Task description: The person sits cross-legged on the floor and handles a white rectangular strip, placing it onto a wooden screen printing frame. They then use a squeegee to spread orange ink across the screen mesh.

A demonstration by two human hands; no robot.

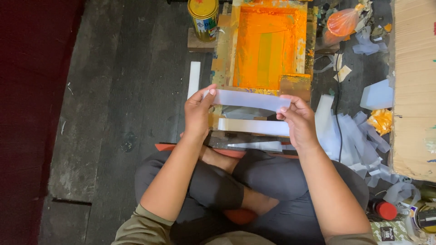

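Head view: left hand [196, 113] and right hand [297, 120] pinch a flat, translucent white strip [250, 99] taut by its ends.

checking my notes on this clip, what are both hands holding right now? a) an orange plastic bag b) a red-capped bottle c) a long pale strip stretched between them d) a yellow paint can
c: the left hand and the right hand each pinch one end of the pale strip, held level in front of the orange-stained wooden frame.
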